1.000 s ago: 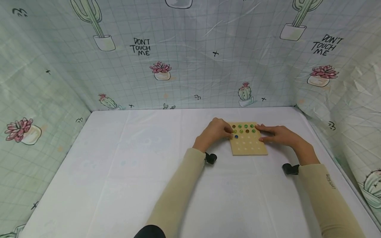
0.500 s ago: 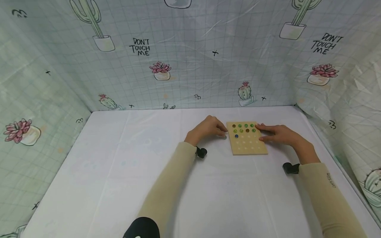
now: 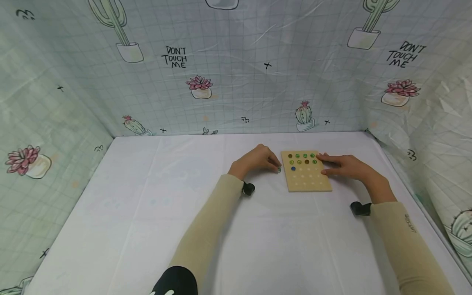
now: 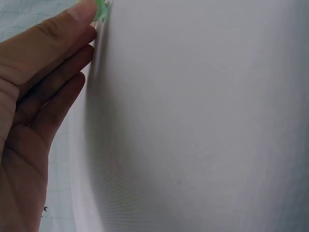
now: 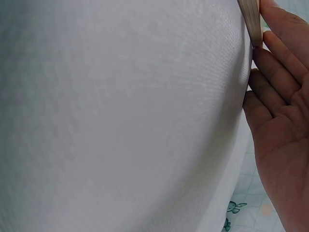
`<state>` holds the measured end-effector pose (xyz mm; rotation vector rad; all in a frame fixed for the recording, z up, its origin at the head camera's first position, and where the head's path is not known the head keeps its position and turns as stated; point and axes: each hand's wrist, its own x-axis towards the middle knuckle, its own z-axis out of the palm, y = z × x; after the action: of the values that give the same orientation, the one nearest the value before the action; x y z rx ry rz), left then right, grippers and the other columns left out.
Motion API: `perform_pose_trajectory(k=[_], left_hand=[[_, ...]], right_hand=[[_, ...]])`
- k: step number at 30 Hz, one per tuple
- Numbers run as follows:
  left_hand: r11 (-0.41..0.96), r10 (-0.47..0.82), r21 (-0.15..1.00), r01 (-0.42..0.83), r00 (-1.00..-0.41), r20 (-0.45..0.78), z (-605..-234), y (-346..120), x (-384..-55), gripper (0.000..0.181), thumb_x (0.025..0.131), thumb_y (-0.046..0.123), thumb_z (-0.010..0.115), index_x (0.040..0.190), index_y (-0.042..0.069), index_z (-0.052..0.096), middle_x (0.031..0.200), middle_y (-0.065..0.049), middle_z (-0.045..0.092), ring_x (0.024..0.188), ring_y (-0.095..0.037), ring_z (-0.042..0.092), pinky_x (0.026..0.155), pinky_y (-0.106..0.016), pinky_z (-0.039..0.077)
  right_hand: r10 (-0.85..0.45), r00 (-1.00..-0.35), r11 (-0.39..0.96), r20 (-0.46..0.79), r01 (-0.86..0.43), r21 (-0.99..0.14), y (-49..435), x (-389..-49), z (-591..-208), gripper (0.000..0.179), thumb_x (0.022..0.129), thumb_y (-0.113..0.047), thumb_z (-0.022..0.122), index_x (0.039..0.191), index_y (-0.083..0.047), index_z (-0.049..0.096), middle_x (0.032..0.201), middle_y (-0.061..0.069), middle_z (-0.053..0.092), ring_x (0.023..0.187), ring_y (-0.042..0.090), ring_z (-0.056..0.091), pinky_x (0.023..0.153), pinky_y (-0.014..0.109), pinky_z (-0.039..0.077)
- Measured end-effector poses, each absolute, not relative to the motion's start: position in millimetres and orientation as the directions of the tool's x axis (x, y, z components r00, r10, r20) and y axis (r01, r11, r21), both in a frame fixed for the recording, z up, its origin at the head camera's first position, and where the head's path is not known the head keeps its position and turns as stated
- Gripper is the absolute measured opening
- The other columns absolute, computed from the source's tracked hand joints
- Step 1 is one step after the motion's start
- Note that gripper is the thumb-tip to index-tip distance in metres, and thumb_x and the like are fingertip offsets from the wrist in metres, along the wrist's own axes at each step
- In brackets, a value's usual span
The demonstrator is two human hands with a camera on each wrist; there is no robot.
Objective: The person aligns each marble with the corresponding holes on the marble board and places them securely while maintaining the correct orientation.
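Observation:
A green glass marble (image 4: pixel 102 10) is pinched between the thumb and fingertips of my left hand (image 3: pixel 257 158), just left of a square wooden board (image 3: pixel 307 182). The marble is low over the cloth, and whether it touches the cloth is unclear. Rows of small hollows cover the board. Green and brownish marbles fill hollows in the two far rows, and a single blue marble (image 3: pixel 293 169) sits at the left of the third row. My right hand (image 3: pixel 346 167) rests against the board's right edge with fairly straight fingers; its index fingertip touches near the far right corner.
White cloth (image 3: pixel 155 213) covers the table. Behind and beside it hang printed cactus curtains (image 3: pixel 236 82). The board lies flat towards the far right of the table. Black wrist cameras are strapped at both sleeve cuffs.
My left hand has drawn back leftward off the board, and a marble now shows at its fingertips. In the last half second it has hardly moved. The right hand and board have stayed in place.

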<state>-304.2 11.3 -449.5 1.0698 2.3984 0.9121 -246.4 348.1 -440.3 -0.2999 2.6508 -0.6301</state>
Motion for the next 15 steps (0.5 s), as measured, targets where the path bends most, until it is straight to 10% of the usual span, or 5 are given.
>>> perform_pose_trajectory(k=[15], left_hand=[[0.476, 0.801, 0.627, 0.617, -0.599, -0.02, -450.2, 13.0, -304.8, 0.024, 0.083, 0.019, 0.085, 0.105, 0.011, 0.081, 0.104, 0.001, 0.078, 0.096, -0.003, 0.07, 0.087, -0.013, 0.051]], right_hand=[[-0.291, -0.899, 0.873, -0.327, -0.111, -0.474, 346.2, -244.1, -439.1, 0.083, 0.091, -0.061, 0.068, 0.156, -0.019, 0.04, 0.159, 0.021, 0.03, 0.147, 0.053, 0.022, 0.114, 0.072, 0.02]])
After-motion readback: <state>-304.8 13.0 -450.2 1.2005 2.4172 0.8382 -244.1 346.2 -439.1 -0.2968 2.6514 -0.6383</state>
